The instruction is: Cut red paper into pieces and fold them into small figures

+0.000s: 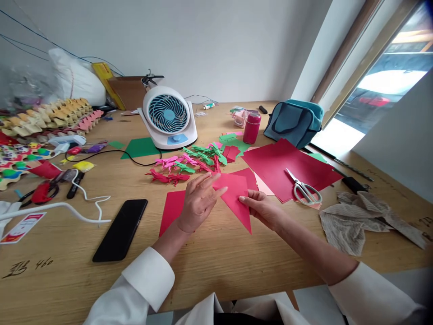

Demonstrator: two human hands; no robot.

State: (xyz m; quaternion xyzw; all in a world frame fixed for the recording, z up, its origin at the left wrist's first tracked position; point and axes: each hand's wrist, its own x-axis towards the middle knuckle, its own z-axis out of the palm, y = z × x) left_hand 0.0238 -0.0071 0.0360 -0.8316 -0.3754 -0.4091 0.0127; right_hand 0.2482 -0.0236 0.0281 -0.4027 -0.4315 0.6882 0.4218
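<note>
A triangular folded sheet of red paper (238,195) is raised above the table in front of me. My right hand (262,207) pinches its right edge, thumb on top. My left hand (201,201) is at its left side with the fingers spread; whether the fingertips touch the paper I cannot tell. Beneath the left hand lies another red sheet (171,210), partly covered. Just beyond the hands is a heap of pink, green and red folded paper pieces (203,155). To the right, scissors (306,189) rest on a stack of large red sheets (280,162).
A white fan (169,115) stands behind the paper heap, near a red can-shaped container (252,127) and a blue bag (294,123). A black phone (120,230) lies at left, a crumpled mesh cloth (361,216) at right. Egg-tray-like cardboard (43,119) is piled far left.
</note>
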